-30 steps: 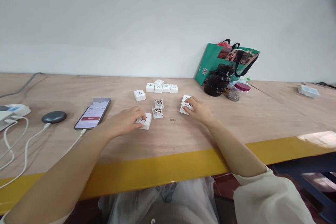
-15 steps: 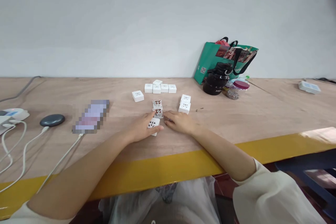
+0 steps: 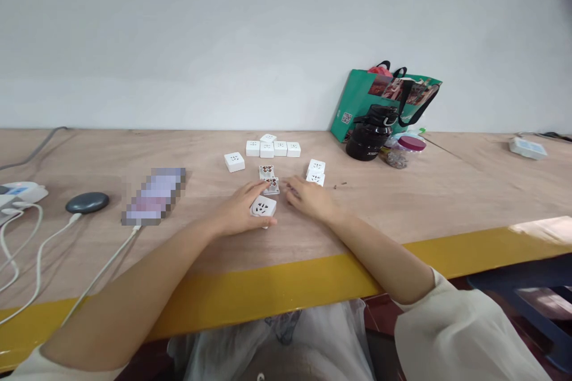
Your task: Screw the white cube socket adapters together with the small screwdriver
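A white socket cover [image 3: 263, 206] with plug slots lies on the table, face up. My left hand [image 3: 239, 212] is beside it, fingers spread; the thumb stretches along its near side and the index finger reaches an open socket base [image 3: 271, 187] with metal contacts. Behind that base is a second open socket base [image 3: 266, 171]. To the right, my right hand [image 3: 311, 198] rests with loosely bent fingers apart, short of the nearer base and holding nothing visible. Just beyond it sit two white sockets [image 3: 316, 172], partly overlapping.
Several white sockets [image 3: 267, 150] form a group at the back, with a single socket [image 3: 234, 161] to their left. A phone [image 3: 154, 196], a dark round device [image 3: 87, 202] and white cables lie left. A black flask [image 3: 369, 137], a jar [image 3: 402, 153] and a green bag [image 3: 351, 101] stand right.
My right hand has drawn slightly to the right, away from the nearer base. That base has turned a little and the socket cover has shifted slightly away from me.
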Demonstrator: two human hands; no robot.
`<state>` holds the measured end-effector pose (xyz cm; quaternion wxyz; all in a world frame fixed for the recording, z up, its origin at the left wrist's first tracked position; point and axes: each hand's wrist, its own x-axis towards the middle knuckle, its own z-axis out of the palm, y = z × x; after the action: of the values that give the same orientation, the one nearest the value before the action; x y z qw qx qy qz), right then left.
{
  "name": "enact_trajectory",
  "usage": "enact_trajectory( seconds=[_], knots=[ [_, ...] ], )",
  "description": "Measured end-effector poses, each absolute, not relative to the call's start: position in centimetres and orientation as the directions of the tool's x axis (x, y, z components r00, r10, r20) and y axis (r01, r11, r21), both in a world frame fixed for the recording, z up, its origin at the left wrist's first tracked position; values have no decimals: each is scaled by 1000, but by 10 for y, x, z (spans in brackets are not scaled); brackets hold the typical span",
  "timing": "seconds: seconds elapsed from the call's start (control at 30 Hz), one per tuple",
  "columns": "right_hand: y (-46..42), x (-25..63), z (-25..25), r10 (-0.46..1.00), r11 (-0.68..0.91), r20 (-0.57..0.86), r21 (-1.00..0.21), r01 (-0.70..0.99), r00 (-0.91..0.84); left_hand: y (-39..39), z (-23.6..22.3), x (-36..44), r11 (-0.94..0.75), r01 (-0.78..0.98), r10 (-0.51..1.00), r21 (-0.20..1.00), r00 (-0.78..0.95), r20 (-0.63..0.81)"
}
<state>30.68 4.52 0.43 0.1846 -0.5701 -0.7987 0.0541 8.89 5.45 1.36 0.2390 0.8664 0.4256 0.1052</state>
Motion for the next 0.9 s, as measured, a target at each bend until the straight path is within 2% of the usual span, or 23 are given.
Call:
enact_trajectory(
  seconds=[0.1,0.17,0.3,0.43,0.53,0.77,0.9],
  knots=[
    [44,316,13,902,342,414,-507,791,-125,50,17,82,-556,639,734,531,677,-47],
    [43,319,16,851,401,525,-635,660,-12,47,15,88,-527,656,764,540,644,-37],
    [40,317,18,777,512,603,-771,378,179,46,3,109,-462,732,865,502,497,71],
    [34,307,21,729,570,595,-801,182,339,40,-4,121,-438,732,883,523,458,99],
    [28,299,21,738,588,590,-800,116,326,31,-3,122,-465,681,857,565,505,97],
    [23,293,11,740,613,654,-752,241,159,23,-4,121,-496,656,842,569,524,129],
    [23,296,11,684,662,724,-670,337,94,23,-5,121,-504,650,835,569,535,129]
  ],
)
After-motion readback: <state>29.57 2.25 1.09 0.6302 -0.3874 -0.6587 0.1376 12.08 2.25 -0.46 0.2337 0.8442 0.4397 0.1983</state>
